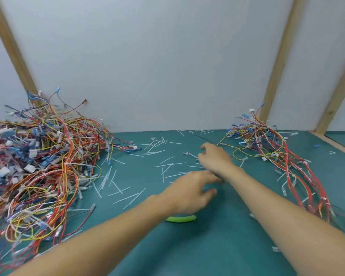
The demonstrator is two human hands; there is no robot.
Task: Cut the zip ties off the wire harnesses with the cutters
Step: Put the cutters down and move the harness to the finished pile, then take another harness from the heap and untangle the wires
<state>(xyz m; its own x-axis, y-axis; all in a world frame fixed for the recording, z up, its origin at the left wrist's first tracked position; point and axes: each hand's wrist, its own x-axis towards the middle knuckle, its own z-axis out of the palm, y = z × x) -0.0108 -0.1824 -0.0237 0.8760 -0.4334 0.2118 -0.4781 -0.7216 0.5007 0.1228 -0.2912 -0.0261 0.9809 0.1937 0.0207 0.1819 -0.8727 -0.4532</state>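
— Pale wall panels with slanted wooden battens close off the back, right?

— Yes, and they meet the far edge of the desk, which is covered in a teal mat. A wooden strip borders the mat near the far right corner.

— Where are the wire harnesses?

— A big tangled heap fills the left edge, up into the far left corner. A smaller bundle lies along the right edge, its red wires running toward the near side. Cut zip ties, white slivers, are strewn over the middle between them.

— And the cutters?

— Only a green handle shows, lying on the mat just under the left hand's wrist; the blades are hidden.

— The hands?

— The left hand hovers over the mat's centre, fingers spread loosely, holding nothing. The right hand reaches farther out, beside a thin wire trailing from the smaller bundle; its fingers are curled, but it is blurred and I cannot tell whether they pinch anything.

— Free space?

— The near middle of the mat, between the forearms, carries just a few scraps.
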